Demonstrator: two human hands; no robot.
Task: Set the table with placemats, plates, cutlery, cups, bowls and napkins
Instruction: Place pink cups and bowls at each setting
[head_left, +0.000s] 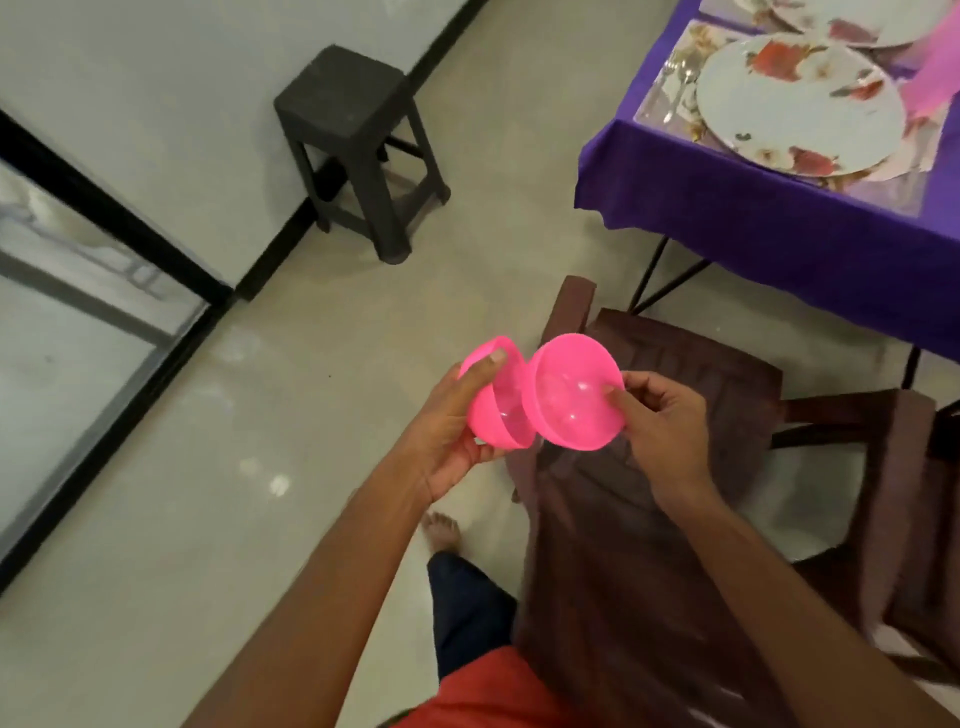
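A bare foot (441, 530) stands on the pale floor (234, 519) low down. Above it, the left hand (447, 431) holds one pink bowl (496, 415) from the side. Its fingers (488, 366) are curled round the bowl, with the thumb over the rim. The right hand (662, 421) holds the other pink bowl (571, 395). Its fingers (621, 401) pinch the rim on the right side. Both bowls are tipped, so we can see inside them. They touch in the middle. They are up in the air, over the floor and the edge of a brown chair (675, 374). A second brown chair (893, 467) is just beside it on the right.

Farther off, a black stool (353, 130) stands by the wall. At the top right is the surface with a purple cloth (753, 218) on it. A placemat (883, 192) lies there with a white flowery plate (795, 98) on top. Shiny cutlery (675, 78) lies on the mat, left of the plate. Another plate (883, 15) is behind it. A blurry pink thing (935, 78) is at the edge, and I cannot tell what it is
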